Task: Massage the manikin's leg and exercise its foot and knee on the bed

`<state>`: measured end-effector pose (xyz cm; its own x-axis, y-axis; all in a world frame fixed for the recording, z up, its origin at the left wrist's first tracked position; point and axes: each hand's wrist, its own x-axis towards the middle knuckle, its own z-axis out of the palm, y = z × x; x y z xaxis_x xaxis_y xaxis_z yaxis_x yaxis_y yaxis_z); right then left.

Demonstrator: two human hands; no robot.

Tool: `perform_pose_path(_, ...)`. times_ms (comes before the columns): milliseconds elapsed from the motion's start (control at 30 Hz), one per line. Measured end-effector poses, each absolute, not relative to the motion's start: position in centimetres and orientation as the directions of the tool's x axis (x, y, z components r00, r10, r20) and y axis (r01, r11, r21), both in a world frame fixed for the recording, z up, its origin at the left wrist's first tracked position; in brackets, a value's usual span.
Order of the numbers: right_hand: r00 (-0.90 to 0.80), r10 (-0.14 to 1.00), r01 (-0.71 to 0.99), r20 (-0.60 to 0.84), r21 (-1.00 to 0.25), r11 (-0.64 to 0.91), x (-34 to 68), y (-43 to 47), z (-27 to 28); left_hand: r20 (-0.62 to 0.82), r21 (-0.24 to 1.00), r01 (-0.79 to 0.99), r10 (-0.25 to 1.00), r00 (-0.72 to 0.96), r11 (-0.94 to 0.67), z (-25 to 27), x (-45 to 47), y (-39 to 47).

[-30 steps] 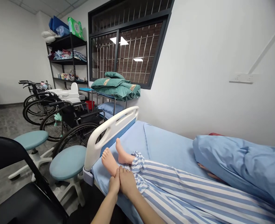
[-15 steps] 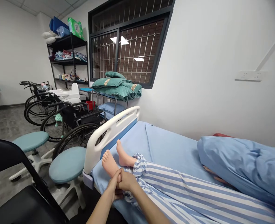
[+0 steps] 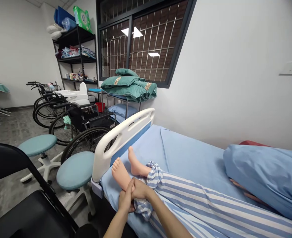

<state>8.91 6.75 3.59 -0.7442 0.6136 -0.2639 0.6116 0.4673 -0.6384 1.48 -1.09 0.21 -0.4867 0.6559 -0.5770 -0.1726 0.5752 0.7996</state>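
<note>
My left hand [image 3: 125, 199] is closed around the ankle of the near manikin foot [image 3: 121, 174], its thumb pointing up toward the toes. From the other side, my right hand [image 3: 140, 189] wraps the same ankle, and the two hands touch. Part of their fingers is hidden behind the ankle and cuff. The other manikin foot [image 3: 136, 165] rests on the bed with toes up, free of my hands. Both legs wear blue-and-white striped trousers [image 3: 198, 198] with gathered cuffs. Beneath them is a light blue bed sheet [image 3: 183, 148].
A white footboard [image 3: 121, 134] stands just beyond the feet. Blue bedding [image 3: 265, 175] is heaped at right. On the left are a black chair [image 3: 24, 211], two round stools [image 3: 76, 170], and wheelchairs [image 3: 86, 142]. Green quilts [image 3: 131, 87] lie stacked below the window.
The camera has turned slightly left, so the scene sits farther right in view. Both hands keep their hold on the near ankle, with little visible movement of the foot.
</note>
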Motion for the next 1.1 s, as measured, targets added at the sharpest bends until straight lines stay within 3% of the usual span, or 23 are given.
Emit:
perform_pose_path(167, -0.707, 0.686, 0.658, -0.171, -0.514, 0.550, 9.0, 5.9, 3.6, -0.579, 0.809, -0.224, 0.673, -0.460, 0.543, 0.0, 1.4, -1.3)
perform_pose_path(300, -0.685, 0.724, 0.704, -0.080, -0.331, 0.629, 9.2, 4.5, 4.1, -0.562, 0.819, -0.200, 0.684, -0.464, 0.538, -0.1, 1.4, -1.7)
perform_pose_path(600, -0.604, 0.792, 0.793, 0.088, -0.034, 0.609, 8.9, 0.3, 4.7, -0.451, 0.869, -0.066, 0.729, -0.516, 0.491, 1.7, 1.2, -2.5)
perform_pose_path(867, -0.604, 0.795, 0.788, 0.049, -0.115, 0.605, 9.2, 0.2, 4.8, -0.470, 0.848, -0.055, 0.700, -0.537, 0.527, 2.8, 0.9, -3.1)
perform_pose_path(1100, -0.625, 0.779, 0.756, -0.058, -0.293, 0.585, 9.4, 2.6, 3.9, -0.540, 0.837, -0.229, 0.685, -0.488, 0.497, 1.9, 1.1, -1.5)
